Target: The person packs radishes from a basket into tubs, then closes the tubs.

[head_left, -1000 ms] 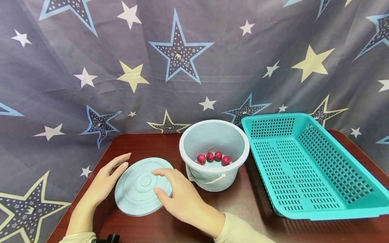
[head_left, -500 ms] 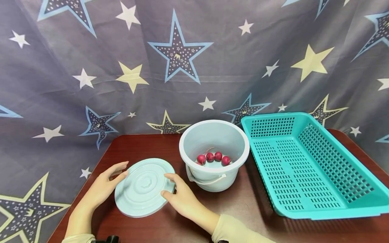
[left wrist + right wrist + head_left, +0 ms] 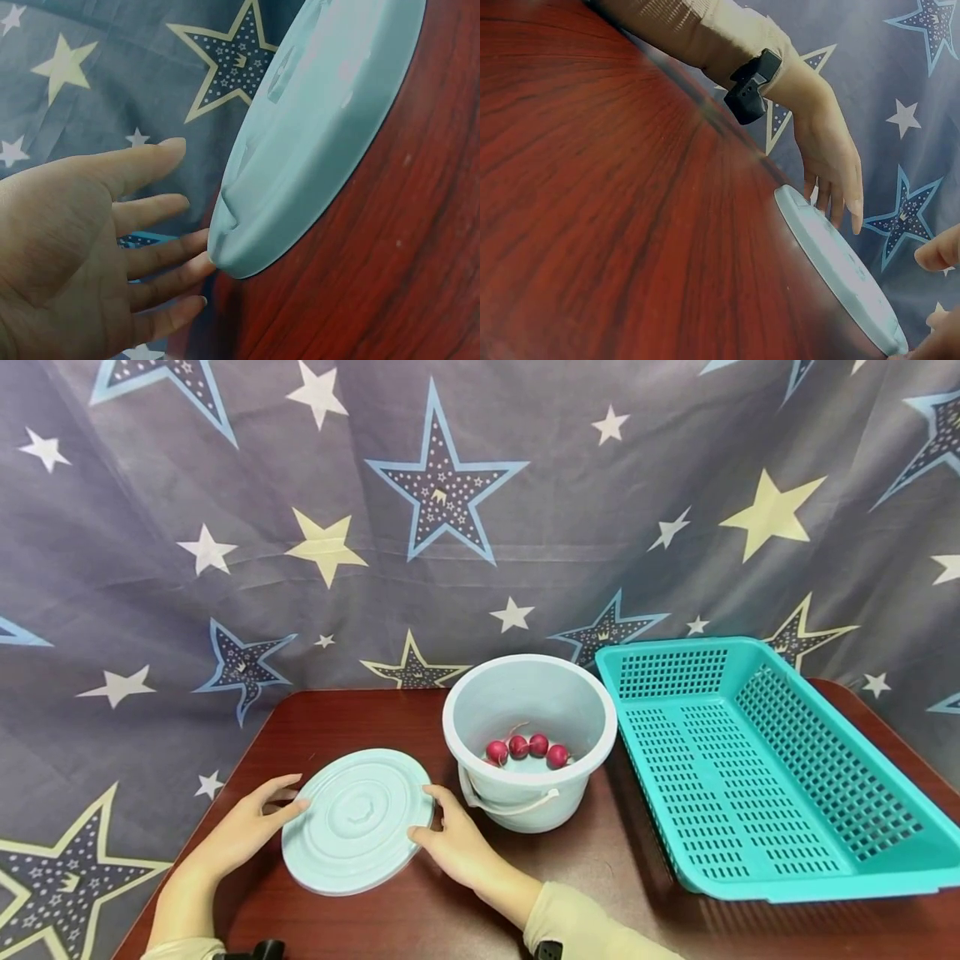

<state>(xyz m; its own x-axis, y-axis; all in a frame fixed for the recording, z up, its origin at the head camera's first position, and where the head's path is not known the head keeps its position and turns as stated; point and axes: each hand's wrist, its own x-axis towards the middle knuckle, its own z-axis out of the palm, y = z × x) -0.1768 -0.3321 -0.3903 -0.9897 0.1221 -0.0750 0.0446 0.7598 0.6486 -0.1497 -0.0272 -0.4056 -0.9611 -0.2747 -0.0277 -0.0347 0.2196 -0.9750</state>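
Observation:
A round pale blue lid lies on the table, knob facing up. My left hand is at its left edge. In the left wrist view the fingers are spread and nearly straight, with some fingertips right by the rim. My right hand is at the opposite edge, thumb and index finger apart beside the rim. Only part of that hand shows in the right wrist view. Behind the right hand stands a pale bucket with its handle hanging down in front. Several red radishes lie on the bucket's bottom.
A turquoise plastic basket with slotted walls stands on the right, close beside the bucket. The dark red wooden table ends at a star-printed cloth behind it. The table's left edge runs close to the left forearm.
My right hand has drawn back from above the lid to its right edge. The left hand has shifted slightly down and left. Lid, bucket and basket stay put.

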